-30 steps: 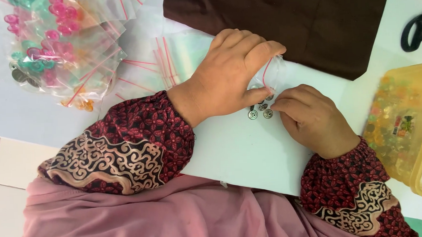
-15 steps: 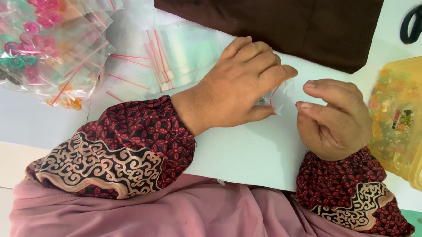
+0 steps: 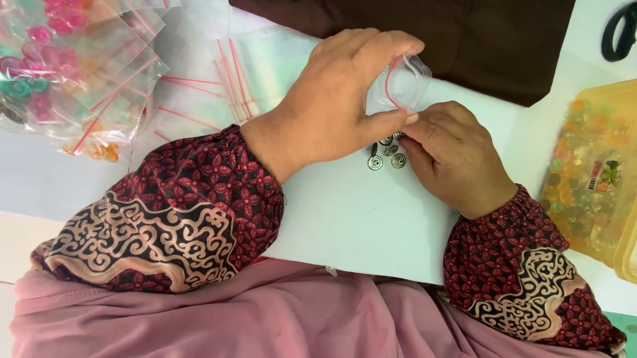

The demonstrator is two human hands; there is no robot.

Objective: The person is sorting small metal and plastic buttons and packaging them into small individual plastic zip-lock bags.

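Note:
My left hand (image 3: 343,92) pinches a small clear zip bag with a red seal line (image 3: 402,84), holding its mouth apart just above the white table (image 3: 349,213). My right hand (image 3: 450,155) rests right below the bag, fingertips closed on small silver metal snap buttons (image 3: 385,154) that lie in a little cluster on the table. Some buttons are hidden under my right fingers. Both sleeves are dark red with a cream swirl pattern.
A pile of filled zip bags with pink and green buttons (image 3: 34,62) lies at the far left, empty zip bags (image 3: 214,83) beside it. Dark brown fabric (image 3: 426,17) lies behind my hands. A yellow plastic box (image 3: 612,180) stands at the right, black scissors (image 3: 630,29) above it.
My left hand has lifted the small bag and spread its mouth. My right hand came away from the buttons, then returned to them, fingertips now on the cluster under the bag.

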